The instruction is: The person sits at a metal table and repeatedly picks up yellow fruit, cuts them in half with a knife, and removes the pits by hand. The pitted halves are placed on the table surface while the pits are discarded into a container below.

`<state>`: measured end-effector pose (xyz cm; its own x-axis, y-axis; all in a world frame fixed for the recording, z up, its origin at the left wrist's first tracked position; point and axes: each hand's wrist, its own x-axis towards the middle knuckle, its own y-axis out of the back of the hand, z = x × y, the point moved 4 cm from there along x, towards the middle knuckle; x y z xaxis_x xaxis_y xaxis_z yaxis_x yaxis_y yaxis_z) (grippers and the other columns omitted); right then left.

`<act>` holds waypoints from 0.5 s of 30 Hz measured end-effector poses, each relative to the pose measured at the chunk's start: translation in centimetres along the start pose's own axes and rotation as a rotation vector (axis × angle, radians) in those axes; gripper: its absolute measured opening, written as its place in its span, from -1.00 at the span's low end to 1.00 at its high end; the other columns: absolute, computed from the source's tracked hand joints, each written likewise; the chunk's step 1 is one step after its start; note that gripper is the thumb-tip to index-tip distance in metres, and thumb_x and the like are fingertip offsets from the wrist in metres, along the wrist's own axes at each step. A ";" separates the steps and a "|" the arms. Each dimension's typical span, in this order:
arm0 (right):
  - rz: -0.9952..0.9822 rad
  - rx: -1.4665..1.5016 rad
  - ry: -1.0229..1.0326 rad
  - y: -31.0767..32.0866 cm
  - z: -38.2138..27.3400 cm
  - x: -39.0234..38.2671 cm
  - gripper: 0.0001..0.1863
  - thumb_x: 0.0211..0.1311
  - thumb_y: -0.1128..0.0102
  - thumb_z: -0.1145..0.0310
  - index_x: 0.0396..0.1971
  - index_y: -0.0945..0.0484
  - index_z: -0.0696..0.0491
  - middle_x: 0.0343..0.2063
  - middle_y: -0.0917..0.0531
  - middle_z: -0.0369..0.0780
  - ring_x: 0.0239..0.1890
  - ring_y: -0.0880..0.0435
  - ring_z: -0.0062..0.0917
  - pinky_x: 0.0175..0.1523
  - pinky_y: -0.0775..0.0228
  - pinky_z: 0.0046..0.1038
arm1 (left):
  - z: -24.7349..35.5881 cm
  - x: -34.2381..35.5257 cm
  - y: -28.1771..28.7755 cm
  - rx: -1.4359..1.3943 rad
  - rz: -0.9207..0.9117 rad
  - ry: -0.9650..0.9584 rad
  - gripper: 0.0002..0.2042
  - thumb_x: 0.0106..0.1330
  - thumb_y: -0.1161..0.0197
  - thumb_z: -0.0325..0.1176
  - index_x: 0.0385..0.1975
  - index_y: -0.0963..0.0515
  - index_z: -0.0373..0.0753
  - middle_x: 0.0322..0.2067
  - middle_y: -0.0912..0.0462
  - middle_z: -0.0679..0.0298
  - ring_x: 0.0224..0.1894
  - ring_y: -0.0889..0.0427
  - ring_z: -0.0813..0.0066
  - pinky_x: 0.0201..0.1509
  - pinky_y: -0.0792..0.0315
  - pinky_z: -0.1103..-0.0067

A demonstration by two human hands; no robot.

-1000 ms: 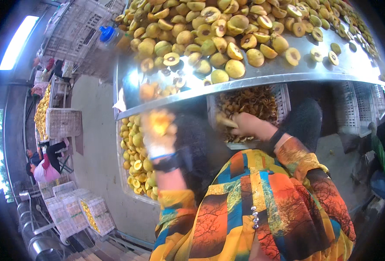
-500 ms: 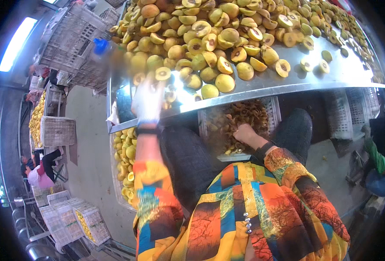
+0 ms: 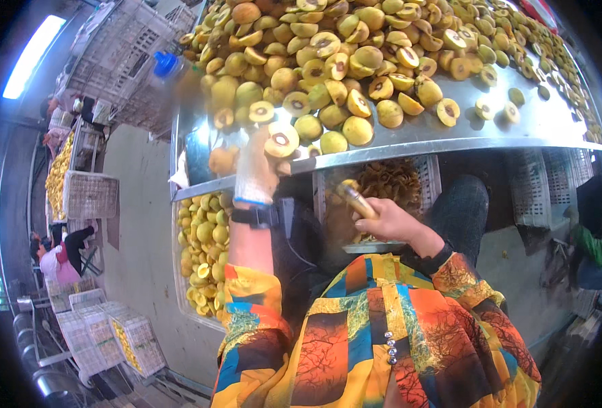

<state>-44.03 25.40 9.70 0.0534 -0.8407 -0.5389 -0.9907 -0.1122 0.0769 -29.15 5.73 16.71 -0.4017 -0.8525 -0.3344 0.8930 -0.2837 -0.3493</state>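
My left hand, in a white glove, is closed around a halved yellow peach at the near edge of the metal table. The cut face of that half shows a brown pit area. My right hand, bare, grips a short tool with a wooden handle. Its tip points up and left toward the left hand, and the kind of tool is unclear. Below the table edge, the right hand hovers over a white crate of brown scraps. A large pile of peach halves covers the table.
A crate of peach halves stands left of my legs. At the far left of the table is a blue bottle cap. Stacked white crates sit under the table at right. People sit beside other fruit crates at left.
My left hand has shifted right and nearer, now with a peach half in it. My right hand has risen from the scrap crate, and the wooden-handled tool shows clearly.
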 end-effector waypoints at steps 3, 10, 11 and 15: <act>-0.009 -0.488 -0.189 -0.2 5.5 2.6 -0.62 -0.04 -0.24 0.22 -0.31 -0.49 0.21 -0.49 -0.59 0.00 -0.40 -0.60 -0.17 -0.23 -0.44 -0.26 | -2.1 -2.0 -0.2 -0.043 -0.032 0.020 -0.50 0.32 0.22 0.12 -0.25 -0.44 -0.25 -0.50 -0.60 0.16 -0.62 -0.58 0.39 -0.78 -0.25 0.69; 0.501 -0.330 0.267 0.3 -2.9 -0.7 -0.66 0.02 -0.21 0.23 -0.27 -0.47 0.16 -0.53 -0.58 0.02 -0.43 -0.61 -0.13 -0.31 -0.44 -0.30 | -3.6 -5.9 -0.9 -0.002 -0.001 0.069 -0.28 0.25 0.37 0.31 -0.37 -0.48 -0.32 -0.52 -0.60 0.12 -0.59 -0.59 0.34 -0.69 -0.43 0.58; 0.524 -0.185 0.351 -0.2 -4.1 -1.0 -0.65 0.01 -0.22 0.22 -0.25 -0.48 0.14 -0.53 -0.59 0.01 -0.43 -0.61 -0.14 -0.32 -0.44 -0.31 | -3.7 -6.4 -0.8 0.066 -0.001 0.049 -0.28 0.26 0.36 0.30 -0.36 -0.48 -0.33 -0.50 -0.61 0.11 -0.58 -0.59 0.35 -0.64 -0.45 0.58; 0.518 -0.125 0.458 -1.8 -8.1 -1.8 -0.64 -0.03 -0.27 0.23 -0.23 -0.50 0.08 -0.56 -0.59 -0.03 -0.44 -0.62 -0.20 -0.33 -0.43 -0.35 | -5.1 -6.4 -0.6 0.450 -0.176 -0.112 -0.30 0.27 0.30 0.29 -0.34 -0.53 -0.32 -0.51 -0.58 0.25 -0.49 -0.52 0.56 -0.39 -0.39 0.70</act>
<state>-41.34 22.79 17.37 -0.3473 -0.9378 -0.0016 -0.8826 0.3263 0.3385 -28.16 13.60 14.61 -0.5518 -0.8098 -0.1995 0.8227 -0.5678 0.0289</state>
